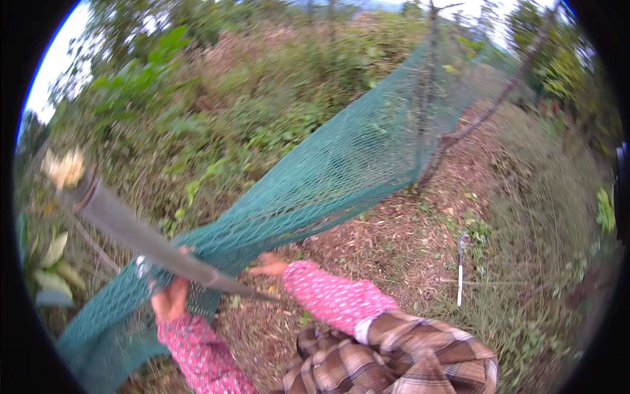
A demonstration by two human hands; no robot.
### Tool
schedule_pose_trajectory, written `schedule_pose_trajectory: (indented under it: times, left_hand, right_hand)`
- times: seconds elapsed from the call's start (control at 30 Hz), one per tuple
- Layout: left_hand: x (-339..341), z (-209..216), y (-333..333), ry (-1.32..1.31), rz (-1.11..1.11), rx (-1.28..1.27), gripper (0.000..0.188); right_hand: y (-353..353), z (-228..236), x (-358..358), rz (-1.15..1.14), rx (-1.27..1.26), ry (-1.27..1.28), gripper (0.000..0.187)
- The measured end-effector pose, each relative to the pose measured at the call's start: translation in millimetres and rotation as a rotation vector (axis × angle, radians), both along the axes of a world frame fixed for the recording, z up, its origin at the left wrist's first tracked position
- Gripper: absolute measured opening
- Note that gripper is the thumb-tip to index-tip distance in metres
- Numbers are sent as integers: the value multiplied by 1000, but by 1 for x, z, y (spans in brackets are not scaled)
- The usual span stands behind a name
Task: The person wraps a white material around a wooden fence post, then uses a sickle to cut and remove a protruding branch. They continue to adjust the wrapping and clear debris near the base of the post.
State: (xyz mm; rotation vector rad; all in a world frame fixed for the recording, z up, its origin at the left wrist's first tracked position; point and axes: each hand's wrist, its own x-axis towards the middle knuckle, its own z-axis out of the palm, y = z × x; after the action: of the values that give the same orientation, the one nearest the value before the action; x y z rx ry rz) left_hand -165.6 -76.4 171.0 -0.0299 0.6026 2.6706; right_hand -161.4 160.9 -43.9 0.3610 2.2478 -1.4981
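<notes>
A grey pole (141, 230) with a pale, splintered top slants across in front of me, from the upper left down to the middle. My left hand (172, 297) is wrapped round the pole from below, with fingertips showing on its far side beside the green net (328, 177). Something small and silvery-white (142, 266) shows next to that hand; its kind is unclear. To the right of the pole, my right hand (270, 265) reaches to the net's lower edge, fingers stretched out. Whether it touches the mesh is hard to make out. The net passes behind the pole and hangs below it.
Farther off, the net stretches to an upright thin post (430, 98) and a leaning branch (489, 108). A white-handled tool with a curved dark head (460, 276) lies on the ground at right. Dense brush (262, 98) grows beyond the net; grass (545, 217) borders the leaf-littered path.
</notes>
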Motion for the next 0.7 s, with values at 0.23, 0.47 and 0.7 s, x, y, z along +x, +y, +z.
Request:
schedule_pose_trajectory:
  times: [0.23,0.47,0.7]
  left_hand:
    - [-4,-36,-21,337,-27,-200,47]
    - [44,-119,-96,545,-103,-428,54]
    - [5,-87,-151,290,546,68,102]
  right_hand:
    - [-55,117,-17,246,-1235,395,39]
    - [-59,139,-13,121,-1452,384,27]
    - [-59,136,-10,91,-1568,308,25]
